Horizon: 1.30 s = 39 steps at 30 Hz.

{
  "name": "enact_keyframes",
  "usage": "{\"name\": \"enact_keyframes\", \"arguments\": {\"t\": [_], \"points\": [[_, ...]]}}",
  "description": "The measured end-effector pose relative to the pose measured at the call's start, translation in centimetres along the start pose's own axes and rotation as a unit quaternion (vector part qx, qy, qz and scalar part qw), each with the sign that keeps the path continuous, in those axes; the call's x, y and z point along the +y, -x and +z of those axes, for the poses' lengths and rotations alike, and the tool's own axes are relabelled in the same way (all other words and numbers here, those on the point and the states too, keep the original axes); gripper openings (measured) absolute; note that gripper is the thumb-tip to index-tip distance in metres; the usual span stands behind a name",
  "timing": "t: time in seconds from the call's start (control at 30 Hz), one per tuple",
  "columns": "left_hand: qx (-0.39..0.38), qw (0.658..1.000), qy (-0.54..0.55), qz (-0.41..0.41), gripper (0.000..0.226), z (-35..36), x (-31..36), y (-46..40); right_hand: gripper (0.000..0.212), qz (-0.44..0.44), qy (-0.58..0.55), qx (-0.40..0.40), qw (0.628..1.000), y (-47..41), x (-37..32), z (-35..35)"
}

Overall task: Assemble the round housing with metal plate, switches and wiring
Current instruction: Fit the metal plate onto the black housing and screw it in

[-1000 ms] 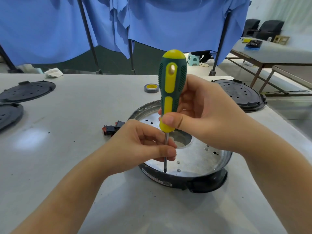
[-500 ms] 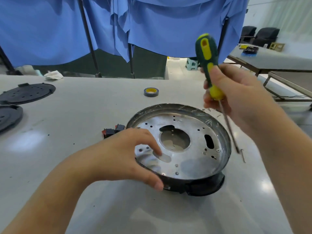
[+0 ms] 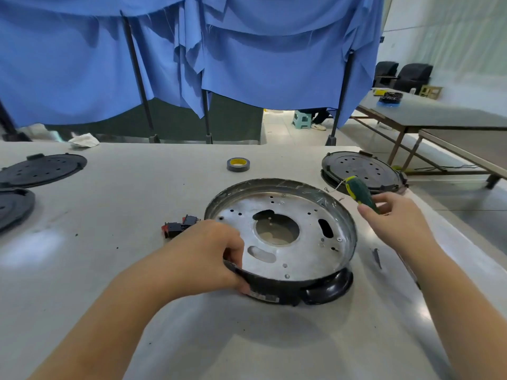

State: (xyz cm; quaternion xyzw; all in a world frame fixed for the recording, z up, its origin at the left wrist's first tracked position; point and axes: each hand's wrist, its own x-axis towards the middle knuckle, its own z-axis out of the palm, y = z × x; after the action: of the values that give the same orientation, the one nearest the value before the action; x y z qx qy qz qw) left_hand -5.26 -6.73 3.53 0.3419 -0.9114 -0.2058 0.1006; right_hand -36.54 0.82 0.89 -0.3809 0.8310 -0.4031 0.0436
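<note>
I see round housing, black, w/ silver metal plate seated in top: big center hole, 2 oblong slots, small holes. Sits mid bench. Left hand grips its near-left rim, fingers curled over edge. Right hand just right of housing, holds green/yellow screwdriver by handle. Red/black switches lie just left of housing, beside left hand.
</note>
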Motion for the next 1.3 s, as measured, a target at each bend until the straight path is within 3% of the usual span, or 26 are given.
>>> {"name": "enact_keyframes", "arguments": {"t": [0.3,0.5,0.6,0.7,0.8,0.9,1.0,1.13,1.3], "points": [[0.000,0.997,-0.019,0.075,0.042,2.4,1.6,-0.1,0.027,0.064,0.137,-0.054,0.987,-0.6,2.6,0.9],[0.068,0.984,-0.118,0.112,0.041,3.5,2.9,-0.3,0.024,0.054,0.192,-0.063,0.978,-0.3,2.7,1.4],[0.085,0.980,-0.141,0.110,0.041,3.1,2.0,-0.5,0.035,0.044,0.206,-0.065,0.975,-0.1,2.8,1.8],[0.053,0.983,-0.157,0.074,0.040,2.0,0.2,-0.5,0.053,0.002,0.194,-0.022,0.981,0.4,2.6,1.9],[0.039,0.989,-0.137,0.031,0.038,0.9,-1.9,-0.3,0.037,-0.118,0.140,0.012,0.983,0.7,1.8,1.8],[0.048,0.994,-0.096,0.015,0.035,0.3,-3.0,-0.3,0.020,-0.198,0.166,-0.080,0.963,1.1,1.1,2.8],[0.062,0.995,-0.072,0.006,0.037,0.2,-3.6,-0.6,0.018,-0.181,0.192,-0.134,0.955,1.4,1.1,3.7],[0.079,0.995,-0.055,0.001,0.041,0.5,-3.6,-0.8,0.011,-0.153,0.178,-0.109,0.966,1.4,0.9,3.6],[0.098,0.992,-0.062,0.039,0.046,1.0,-2.8,-1.1,0.020,-0.134,0.203,-0.122,0.962,1.6,0.5,3.4]]}}
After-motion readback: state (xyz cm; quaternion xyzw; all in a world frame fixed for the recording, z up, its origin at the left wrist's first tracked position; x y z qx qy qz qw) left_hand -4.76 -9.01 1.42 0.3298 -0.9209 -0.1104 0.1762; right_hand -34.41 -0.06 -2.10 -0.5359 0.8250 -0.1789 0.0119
